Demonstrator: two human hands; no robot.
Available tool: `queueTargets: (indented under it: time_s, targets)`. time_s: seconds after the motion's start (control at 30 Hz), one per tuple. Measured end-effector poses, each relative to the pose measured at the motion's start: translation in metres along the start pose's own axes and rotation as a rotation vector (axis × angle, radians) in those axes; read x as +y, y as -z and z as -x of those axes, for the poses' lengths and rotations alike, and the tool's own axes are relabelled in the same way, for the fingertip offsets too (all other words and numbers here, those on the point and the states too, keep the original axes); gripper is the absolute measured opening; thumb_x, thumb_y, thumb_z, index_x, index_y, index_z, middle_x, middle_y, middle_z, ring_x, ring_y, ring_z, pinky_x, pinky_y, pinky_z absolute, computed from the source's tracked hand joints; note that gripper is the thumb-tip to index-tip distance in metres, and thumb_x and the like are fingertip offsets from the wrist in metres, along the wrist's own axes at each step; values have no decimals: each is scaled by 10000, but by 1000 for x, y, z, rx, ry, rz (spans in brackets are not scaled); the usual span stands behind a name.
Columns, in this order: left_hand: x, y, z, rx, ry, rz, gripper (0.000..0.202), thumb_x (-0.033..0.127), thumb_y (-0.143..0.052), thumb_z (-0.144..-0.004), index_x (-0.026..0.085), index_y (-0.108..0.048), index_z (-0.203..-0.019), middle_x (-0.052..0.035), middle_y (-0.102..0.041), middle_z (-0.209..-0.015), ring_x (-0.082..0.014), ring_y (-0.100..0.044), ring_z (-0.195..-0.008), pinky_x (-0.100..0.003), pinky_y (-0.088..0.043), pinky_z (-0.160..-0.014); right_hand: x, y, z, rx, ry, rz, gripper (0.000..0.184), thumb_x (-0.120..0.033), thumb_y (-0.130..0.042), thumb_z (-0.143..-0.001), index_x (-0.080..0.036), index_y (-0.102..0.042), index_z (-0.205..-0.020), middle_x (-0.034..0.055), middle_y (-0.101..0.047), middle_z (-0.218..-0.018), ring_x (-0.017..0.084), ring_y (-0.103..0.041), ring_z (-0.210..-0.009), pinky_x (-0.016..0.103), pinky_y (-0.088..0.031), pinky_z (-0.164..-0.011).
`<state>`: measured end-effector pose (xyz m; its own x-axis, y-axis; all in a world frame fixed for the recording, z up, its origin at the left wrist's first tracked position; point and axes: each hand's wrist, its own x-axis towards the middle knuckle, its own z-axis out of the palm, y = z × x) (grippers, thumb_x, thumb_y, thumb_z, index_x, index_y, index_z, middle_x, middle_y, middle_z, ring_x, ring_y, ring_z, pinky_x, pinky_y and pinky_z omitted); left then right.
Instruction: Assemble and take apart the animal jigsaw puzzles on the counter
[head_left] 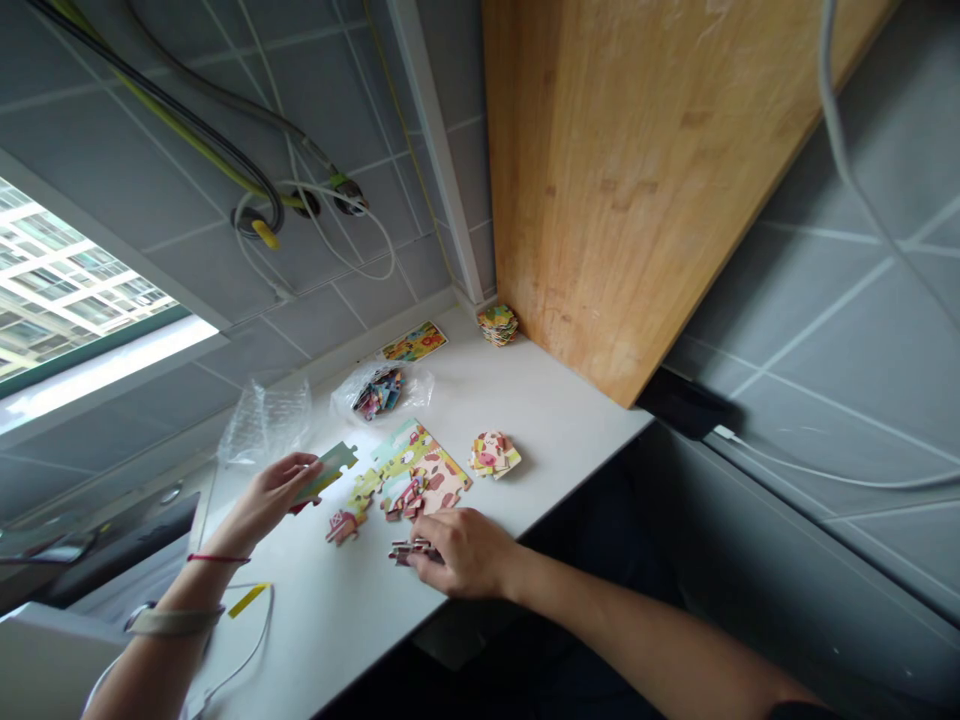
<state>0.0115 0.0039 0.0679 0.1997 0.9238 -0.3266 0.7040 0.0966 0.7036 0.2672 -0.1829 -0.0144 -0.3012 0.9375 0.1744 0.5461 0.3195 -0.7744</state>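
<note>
My left hand (270, 495) pinches a green jigsaw piece (330, 466) just left of a partly joined colourful puzzle (416, 470) on the white counter (360, 610). My right hand (461, 550) rests curled on the counter in front of the puzzle, its fingers closed on a few small puzzle pieces (409, 549). A single loose piece (342, 525) lies between the two hands.
A small stack of pieces (493, 455) sits right of the puzzle. Behind it lie a clear bag with pieces (379, 390), an empty plastic bag (262, 420), a picture card (414, 342) and another stack (498, 324). A wooden board (622, 180) leans at the right.
</note>
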Motion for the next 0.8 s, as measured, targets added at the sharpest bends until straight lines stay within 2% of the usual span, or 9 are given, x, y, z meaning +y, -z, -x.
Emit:
queueTargets:
  time_s: [0.13, 0.2, 0.27, 0.33, 0.4, 0.47, 0.53, 0.67, 0.8]
  targets:
    - [9, -1, 35, 25, -103, 97, 645, 745, -771, -704, 192, -640, -1010, -17, -715, -795, -199, -676, -643, -261, -508, -548, -1, 6, -2, 52, -33, -191, 254, -331, -625, -1000, -214, -686, -1217, 84, -784, -1128, 232, -747, -1021, 304, -545, -893]
    - [10, -12, 60, 96, -150, 171, 589, 727, -743, -768, 211, -640, -1035, -2, -687, -747, -182, -624, -604, -269, -501, -533, -1, 7, -3, 113, -36, -293, 298, -290, -625, -998, -220, -675, -1283, 82, -773, -1210, 230, -733, -1111, 323, -535, -988]
    - [11, -31, 88, 154, -155, 230, 549, 706, -736, -800, 218, -632, -1030, 3, -676, -716, -171, -584, -563, -262, -468, -493, 0, 8, -3, 181, -51, -367, 333, -278, -638, -983, -217, -681, -1308, 88, -761, -1264, 240, -714, -1178, 350, -521, -1051]
    - [9, -55, 111, 125, -144, 274, 486, 659, -730, -841, 212, -633, -1006, 4, -656, -675, -174, -598, -574, -252, -468, -498, 2, 7, -4, 215, -84, -436, 361, -307, -645, -979, -217, -689, -1325, 90, -763, -1261, 235, -743, -1098, 354, -556, -1009]
    - [6, -79, 126, 88, -107, 319, 479, 663, -706, -862, 210, -630, -999, -14, -681, -722, -175, -615, -562, -258, -483, -491, 4, 6, -5, 189, -132, -537, 406, -380, -629, -994, -216, -678, -1363, 90, -783, -1160, 199, -771, -857, 328, -615, -834]
    - [3, -99, 133, 69, -89, 343, 511, 688, -720, -832, 202, -639, -968, -32, -687, -762, -195, -649, -578, -268, -493, -467, 7, 4, -5, 145, -178, -662, 475, -473, -592, -1014, -205, -657, -1401, 84, -782, -1023, 157, -727, -647, 291, -611, -650]
    - [1, -112, 134, 73, -82, 352, 510, 687, -728, -827, 199, -645, -951, -33, -683, -764, -199, -658, -586, -274, -511, -473, 8, 3, -6, 124, -212, -770, 554, -568, -562, -1014, -192, -656, -1410, 75, -759, -921, 148, -699, -588, 276, -593, -574]
    - [-2, -121, 131, 68, -106, 342, 488, 677, -720, -843, 202, -647, -928, -31, -683, -757, -192, -655, -593, -269, -521, -493, 8, 5, -6, 95, -226, -867, 669, -702, -530, -981, -194, -681, -1389, 52, -720, -817, 154, -693, -597, 290, -600, -593]
    - [-4, -124, 125, 22, -161, 297, 513, 701, -724, -822, 209, -653, -947, -28, -687, -747, -206, -672, -596, -269, -515, -470, 8, 6, -4, 68, -180, -810, 682, -692, -575, -966, -175, -674, -1400, 46, -715, -805, 154, -696, -620, 272, -580, -608]
